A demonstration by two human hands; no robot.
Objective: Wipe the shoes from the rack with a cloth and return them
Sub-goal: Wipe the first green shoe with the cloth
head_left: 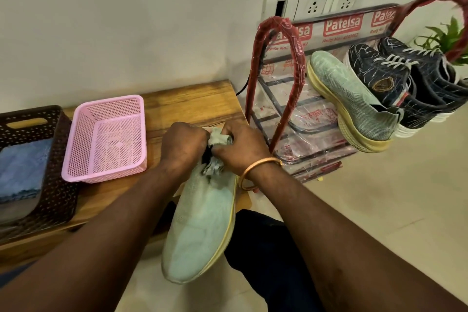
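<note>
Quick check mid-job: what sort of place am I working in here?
Probably a home, likely an entry corner: a shoe rack holding dark sneakers against a plain wall, a wall socket panel above it, and a low wooden bench with a pink basket.

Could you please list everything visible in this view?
held shoe: 1, pale green, under hands
racked shoe: 1, pale green, on rack
sneakers: 2, navy, on rack
shoe rack: 1, red-wrapped, against wall
cloth: 1, grey-green, between hands
pink basket: 1, pink, bench
brown basket: 1, dark brown, bench, holding blue cloths
bench: 1, wooden, by wall
socket panel: 1, white, wall
plant: 1, green, beyond rack
bangle: 1, gold, right wrist
left hand: 1, gripping cloth
right hand: 1, gripping cloth
</note>
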